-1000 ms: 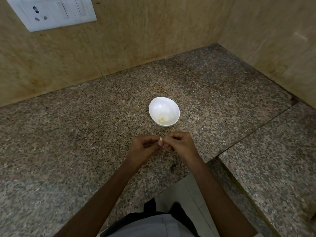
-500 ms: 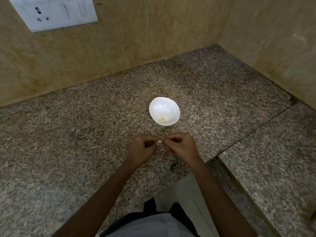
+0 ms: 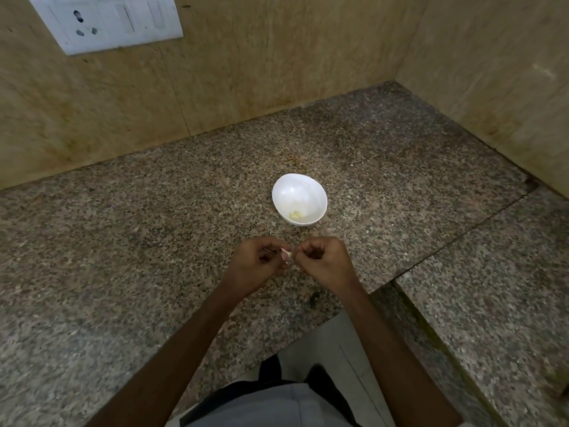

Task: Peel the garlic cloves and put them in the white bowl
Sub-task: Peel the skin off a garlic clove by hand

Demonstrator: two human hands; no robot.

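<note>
Little has changed in the last second: both hands, left (image 3: 257, 263) and right (image 3: 323, 261), still pinch the small pale garlic clove (image 3: 287, 253) above the speckled granite counter (image 3: 123, 241), so peeling continues short of the round white bowl (image 3: 286, 192).

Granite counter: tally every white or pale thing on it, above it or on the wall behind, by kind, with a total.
Round white bowl: 1
Pale yellowish peeled garlic bits in the bowl: 1 small cluster, pieces too small to count
Whitish garlic clove held between left hand and right hand: 1, at
White plastic wall switchboard: 1
Total: 4
</note>
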